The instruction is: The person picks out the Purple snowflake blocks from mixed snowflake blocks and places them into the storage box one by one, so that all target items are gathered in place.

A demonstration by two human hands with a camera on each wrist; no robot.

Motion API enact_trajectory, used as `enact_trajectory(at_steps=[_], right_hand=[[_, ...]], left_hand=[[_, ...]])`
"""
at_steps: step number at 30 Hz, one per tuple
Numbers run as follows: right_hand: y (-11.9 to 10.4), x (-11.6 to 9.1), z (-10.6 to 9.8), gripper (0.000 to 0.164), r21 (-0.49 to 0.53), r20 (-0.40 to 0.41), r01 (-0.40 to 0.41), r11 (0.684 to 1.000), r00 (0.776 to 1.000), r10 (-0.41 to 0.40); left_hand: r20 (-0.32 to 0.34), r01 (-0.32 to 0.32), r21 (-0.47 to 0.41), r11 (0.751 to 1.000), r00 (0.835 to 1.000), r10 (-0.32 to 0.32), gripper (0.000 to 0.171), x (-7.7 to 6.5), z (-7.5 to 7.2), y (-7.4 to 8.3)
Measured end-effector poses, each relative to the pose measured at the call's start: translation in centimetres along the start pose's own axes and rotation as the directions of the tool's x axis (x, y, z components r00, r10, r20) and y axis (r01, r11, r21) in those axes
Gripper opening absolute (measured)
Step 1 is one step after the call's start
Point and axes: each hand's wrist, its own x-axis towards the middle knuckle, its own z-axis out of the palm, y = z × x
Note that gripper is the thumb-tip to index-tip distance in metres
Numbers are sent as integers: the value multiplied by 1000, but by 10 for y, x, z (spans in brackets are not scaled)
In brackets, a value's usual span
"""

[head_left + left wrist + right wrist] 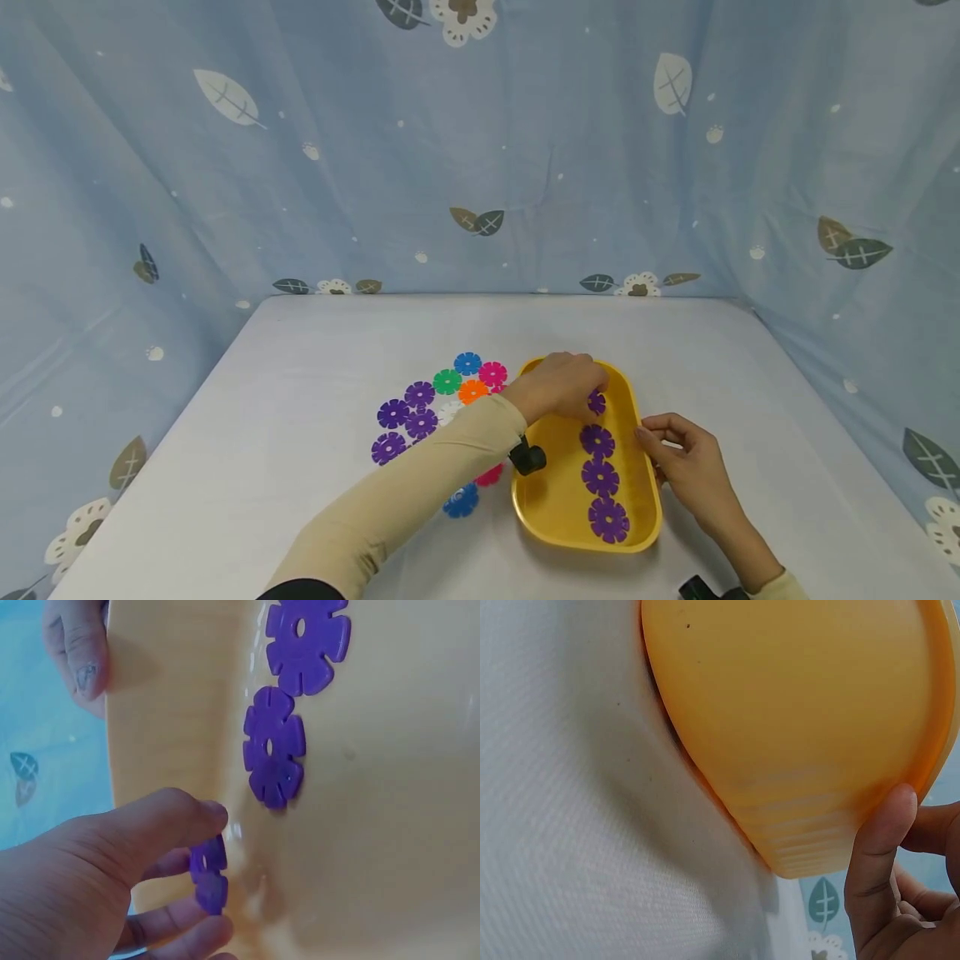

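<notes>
My left hand (558, 386) reaches into the far end of a yellow plastic tray (555, 521). Between its thumb and fingers it pinches a purple flower-shaped disc (211, 876), which stands on edge close to the tray's side wall. Three more notched purple discs (600, 477) lie in a row along the tray's right side, running toward the near end. My right hand (684, 460) holds the tray's right rim, its thumb against the outer wall in the right wrist view and its fingers around the edge.
Left of the tray, loose discs lie on the white table (247, 467): several purple ones (393, 414), a green one (447, 382), an orange one (473, 391), pink ones (492, 373) and blue ones (461, 502). My left forearm covers part of them. A blue patterned curtain (337, 167) surrounds the table.
</notes>
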Motion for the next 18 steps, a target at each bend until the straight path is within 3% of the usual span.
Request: enact_trajectory(at_steps=[6, 12, 18], right_hand=[[-1, 0, 0, 35, 26, 11, -15, 1000, 1000, 14], [-1, -1, 0, 35, 27, 14, -16, 1000, 1000, 15], [-2, -1, 0, 36, 24, 13, -35, 999, 999, 35]], left_hand=[[-12, -8, 27, 1000, 1000, 9, 20, 5, 6, 4], [-20, -7, 94, 996, 1000, 9, 22, 9, 11, 8], [-37, -12, 103, 995, 999, 16, 20, 10, 13, 10]])
